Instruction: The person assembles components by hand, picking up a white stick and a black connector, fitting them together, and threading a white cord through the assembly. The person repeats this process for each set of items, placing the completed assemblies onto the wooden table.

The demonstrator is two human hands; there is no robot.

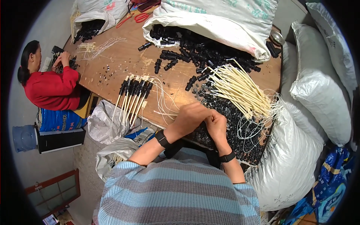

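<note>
- Hands, 2: left hand [192, 117], right hand [216, 125], close together; curled, grip hidden, cannot tell.
- Cream rods [118, 103]: overhang table's [127, 62] front edge.
- Exposed wood: between rods and white sack [217, 28].

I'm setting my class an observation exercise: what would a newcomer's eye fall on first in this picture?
Probably the bundle of pale sticks on the right of the table, with white strings trailing from its near end. Next, the heap of black pieces at the mouth of a white sack on the far side. Then the left hand and right hand, close together near the front edge.
</note>
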